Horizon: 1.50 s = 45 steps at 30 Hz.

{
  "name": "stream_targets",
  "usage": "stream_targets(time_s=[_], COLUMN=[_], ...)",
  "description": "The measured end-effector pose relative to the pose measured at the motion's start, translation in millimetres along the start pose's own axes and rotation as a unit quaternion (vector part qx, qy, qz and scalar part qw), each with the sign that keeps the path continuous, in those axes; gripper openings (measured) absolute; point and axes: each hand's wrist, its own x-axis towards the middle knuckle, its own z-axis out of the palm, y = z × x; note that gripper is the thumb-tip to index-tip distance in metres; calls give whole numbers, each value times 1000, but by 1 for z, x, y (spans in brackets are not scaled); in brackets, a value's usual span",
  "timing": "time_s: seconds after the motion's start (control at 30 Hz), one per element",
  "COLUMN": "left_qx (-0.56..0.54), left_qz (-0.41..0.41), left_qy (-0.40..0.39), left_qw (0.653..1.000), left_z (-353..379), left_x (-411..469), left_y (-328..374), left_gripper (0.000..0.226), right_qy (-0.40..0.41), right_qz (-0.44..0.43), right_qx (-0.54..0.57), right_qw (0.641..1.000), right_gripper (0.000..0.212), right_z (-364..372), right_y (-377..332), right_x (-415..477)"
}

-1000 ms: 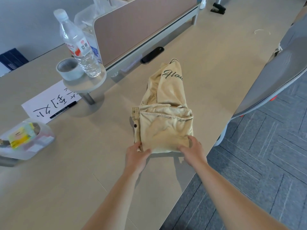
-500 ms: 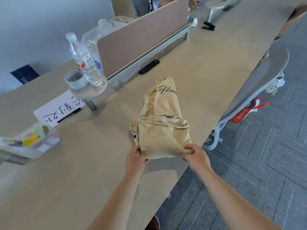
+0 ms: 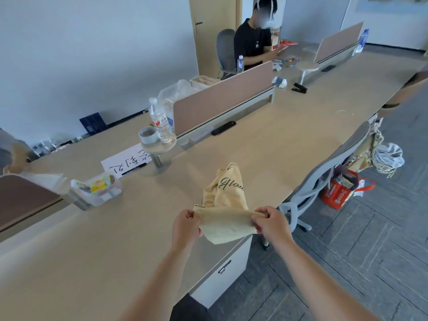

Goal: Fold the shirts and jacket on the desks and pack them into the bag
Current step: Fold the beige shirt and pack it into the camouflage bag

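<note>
A folded tan jacket (image 3: pixel 225 202) with dark script lettering is lifted at its near end above the front edge of the long beige desk (image 3: pixel 266 144). My left hand (image 3: pixel 186 225) pinches its near left corner. My right hand (image 3: pixel 269 222) pinches its near right corner. The far end with the lettering still trails down toward the desk. A red bag (image 3: pixel 339 189) with white print stands on the floor to the right, behind the grey chair (image 3: pixel 328 170). Patterned clothing (image 3: pixel 368 151) hangs over that chair's back.
A water bottle (image 3: pixel 159 122) and tape roll (image 3: pixel 147 135) sit on a small round stand. A paper sheet with a pen (image 3: pixel 126 163), a clear plastic box (image 3: pixel 99 188) and a pink divider (image 3: pixel 222 98) lie behind. A person (image 3: pixel 253 44) sits at the far end.
Both hands have gripped the jacket's near edge and lifted it off the desk toward me. The view has tilted up, showing the far room and the red bag.
</note>
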Motion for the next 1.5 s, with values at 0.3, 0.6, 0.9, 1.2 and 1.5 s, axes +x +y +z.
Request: stream_targets(time_s=[0.3, 0.6, 0.9, 1.2, 1.5], left_qx=[-5, 25, 92, 82, 110], left_qz=[26, 2, -2, 142, 177], left_qy=[28, 38, -3, -126, -110], left_qw=[999, 999, 996, 978, 972], left_z=[17, 50, 83, 131, 155], left_x=[61, 201, 297, 264, 271], left_y=[42, 59, 61, 55, -30], left_gripper=[7, 15, 19, 31, 45], right_qy=[13, 16, 4, 49, -100], right_qz=[-41, -22, 35, -91, -105], right_qx=[-19, -61, -96, -211, -191], right_qw=[999, 998, 995, 972, 971], right_gripper=[21, 28, 36, 46, 67], right_z=[-2, 36, 76, 85, 132], right_y=[-45, -80, -76, -45, 28], right_x=[67, 194, 300, 294, 303])
